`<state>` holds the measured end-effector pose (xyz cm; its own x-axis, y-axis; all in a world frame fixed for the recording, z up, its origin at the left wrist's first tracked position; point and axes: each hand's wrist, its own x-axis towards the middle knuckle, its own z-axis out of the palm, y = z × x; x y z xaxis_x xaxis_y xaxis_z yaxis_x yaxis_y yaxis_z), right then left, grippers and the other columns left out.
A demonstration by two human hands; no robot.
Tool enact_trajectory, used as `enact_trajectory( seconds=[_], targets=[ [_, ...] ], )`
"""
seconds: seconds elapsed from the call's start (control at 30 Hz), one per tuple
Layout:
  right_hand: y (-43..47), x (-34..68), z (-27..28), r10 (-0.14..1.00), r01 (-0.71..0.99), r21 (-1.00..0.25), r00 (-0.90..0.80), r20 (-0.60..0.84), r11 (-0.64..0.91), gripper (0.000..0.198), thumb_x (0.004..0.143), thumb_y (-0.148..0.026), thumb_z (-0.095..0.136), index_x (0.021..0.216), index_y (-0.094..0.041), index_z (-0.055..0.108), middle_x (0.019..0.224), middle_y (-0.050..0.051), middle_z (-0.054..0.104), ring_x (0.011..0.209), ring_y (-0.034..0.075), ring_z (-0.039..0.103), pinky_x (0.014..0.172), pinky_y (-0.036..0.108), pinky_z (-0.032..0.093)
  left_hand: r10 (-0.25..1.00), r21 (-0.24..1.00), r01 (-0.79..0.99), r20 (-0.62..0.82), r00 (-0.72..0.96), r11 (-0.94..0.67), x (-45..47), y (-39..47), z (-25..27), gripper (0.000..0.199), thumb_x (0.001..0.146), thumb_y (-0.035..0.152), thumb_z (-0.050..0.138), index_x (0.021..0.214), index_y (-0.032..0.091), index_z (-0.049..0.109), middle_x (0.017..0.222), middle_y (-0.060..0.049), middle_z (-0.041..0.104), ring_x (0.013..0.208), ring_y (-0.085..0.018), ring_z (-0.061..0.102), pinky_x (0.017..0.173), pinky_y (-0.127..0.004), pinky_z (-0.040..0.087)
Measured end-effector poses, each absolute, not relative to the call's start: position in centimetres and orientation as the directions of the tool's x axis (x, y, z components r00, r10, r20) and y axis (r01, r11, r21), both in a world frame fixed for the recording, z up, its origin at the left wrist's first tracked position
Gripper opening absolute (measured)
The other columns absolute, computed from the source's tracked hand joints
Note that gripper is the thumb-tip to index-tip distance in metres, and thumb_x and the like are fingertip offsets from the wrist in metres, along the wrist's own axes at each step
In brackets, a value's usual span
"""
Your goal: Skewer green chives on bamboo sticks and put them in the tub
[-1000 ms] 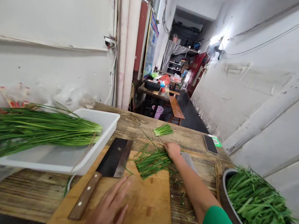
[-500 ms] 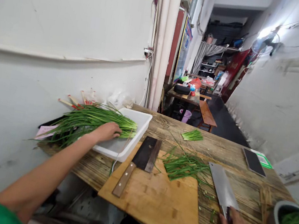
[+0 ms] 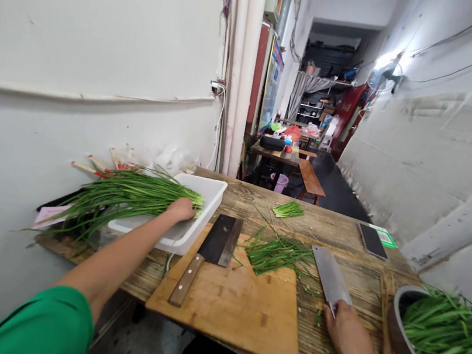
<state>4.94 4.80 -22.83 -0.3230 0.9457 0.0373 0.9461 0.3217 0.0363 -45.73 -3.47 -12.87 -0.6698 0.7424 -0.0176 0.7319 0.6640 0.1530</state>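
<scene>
Green chives [image 3: 140,189], pale ends just beside left fingers [image 3: 189,211], grip unclear, right fingers [image 3: 343,308] wrapped round a silver cleaver [image 3: 330,274]

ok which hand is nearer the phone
Right. The right hand, holding a cleaver, is on the near side of the phone; the left hand is over the tray, well to its left.
</scene>
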Motion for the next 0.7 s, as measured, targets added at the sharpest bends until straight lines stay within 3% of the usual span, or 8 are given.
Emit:
enact_trajectory(
  seconds=[0.13,0.37,0.53,0.7],
  targets=[
    [4.8,5.0,-22.6,0.954,0.955,0.008,-0.296,0.044,0.296,0.03,0.089,-0.036,0.037,0.09,-0.011,0.055,0.09,0.014,0.062,0.075,0.023,0.064,0.061,0.029,0.045,0.736,0.128,0.738,0.066,-0.673,0.663,-45.5,-3.3,-11.3,0.025,0.067,0.027,0.051,0.073,0.008,0.066,0.082,-0.019,0.066,0.08,-0.026,0.062,0.066,-0.027,0.043],
    [4.6,4.7,-20.6,0.971,0.971,0.003,-0.238,-0.021,0.238,0.034,0.086,-0.037,0.041,0.088,-0.008,0.06,0.086,0.016,0.065,0.077,0.024,0.065,0.065,0.03,0.046,0.683,0.187,0.745,0.305,-0.664,0.641,-42.3,-5.6,-7.4,0.039,0.08,0.034,0.03,0.078,0.012,0.063,0.076,-0.01,0.064,0.072,-0.021,0.058,0.058,-0.025,0.037],
    [4.4,4.8,-19.6,0.975,0.975,-0.023,-0.22,-0.026,0.219,0.034,0.088,-0.032,0.04,0.09,-0.006,0.061,0.088,0.02,0.065,0.08,0.024,0.065,0.069,0.03,0.046,0.645,0.305,0.841,0.542,-0.539,0.446,-35.8,-9.9,-6.6,0.03,0.08,0.032,0.034,0.066,0.016,0.056,0.057,-0.001,0.053,0.055,-0.013,0.049,0.054,-0.022,0.032],
    [4.6,5.5,-19.3,0.974,0.973,-0.044,-0.224,0.003,0.224,0.033,0.089,-0.029,0.037,0.093,-0.005,0.059,0.089,0.019,0.064,0.082,0.023,0.065,0.071,0.028,0.046,0.798,0.319,0.916,0.47,-0.377,0.245,-26.6,-12.8,-8.3,0.027,0.082,0.032,0.035,0.065,0.018,0.051,0.057,0.001,0.052,0.054,-0.011,0.047,0.055,-0.023,0.031]
  ],
)
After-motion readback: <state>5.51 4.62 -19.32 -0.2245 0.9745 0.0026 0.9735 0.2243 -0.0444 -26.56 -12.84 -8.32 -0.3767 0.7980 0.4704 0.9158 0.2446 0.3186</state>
